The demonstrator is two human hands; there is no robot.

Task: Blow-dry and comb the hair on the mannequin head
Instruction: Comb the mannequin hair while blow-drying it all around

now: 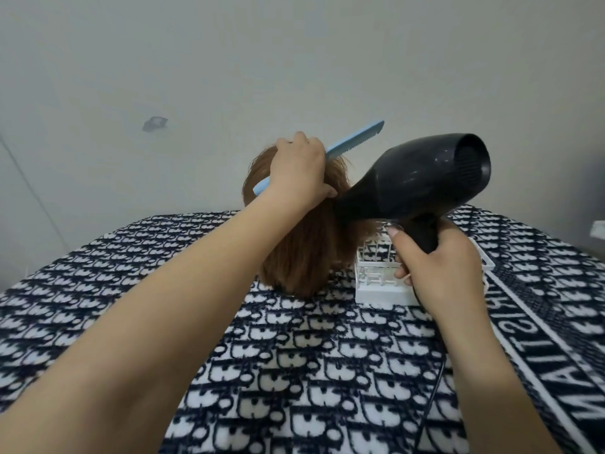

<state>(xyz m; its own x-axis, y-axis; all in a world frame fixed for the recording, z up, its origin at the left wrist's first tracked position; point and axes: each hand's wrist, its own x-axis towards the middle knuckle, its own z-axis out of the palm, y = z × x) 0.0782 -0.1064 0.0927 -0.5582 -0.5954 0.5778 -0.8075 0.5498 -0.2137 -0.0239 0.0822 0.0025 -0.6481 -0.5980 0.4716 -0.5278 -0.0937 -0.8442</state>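
Head camera, looking forward and down over both bare forearms. At the centre of the view a mannequin head (304, 250) stands on a tabletop draped in a navy-and-white patterned blanket (294, 355). Its face is turned away, so only straight reddish-brown hair shows, falling to the blanket. At 12 o'clock on the crown, the left hand (299, 168) rests on the hair with its fingers curled tight around a light blue comb (355, 139). The toothed end juts toward 2 o'clock, clear of the hair, and the short end pokes out toward 8 o'clock. The hand seems to be steadying the top layer while keeping the comb ready for a pass. At 3 o'clock from the head, the right hand (442, 267) is wrapped around the handle of a black hair dryer (412, 178). The dryer's barrel slopes down toward 9 o'clock. Its nozzle sits just beside the hair, below the left thumb, and its vented back faces the camera's right. That aim likely sends air into the side section under the holding hand. Whether the dryer is running cannot be told. Its dark cord (432, 388) trails toward 6 o'clock along the right forearm. At 4 o'clock from the head, partly behind the right hand, stands a small white open-barred rack (376, 280), probably for tools. Behind everything is a plain pale wall (294, 60) with a small grey mark (154, 123) at 10 o'clock.
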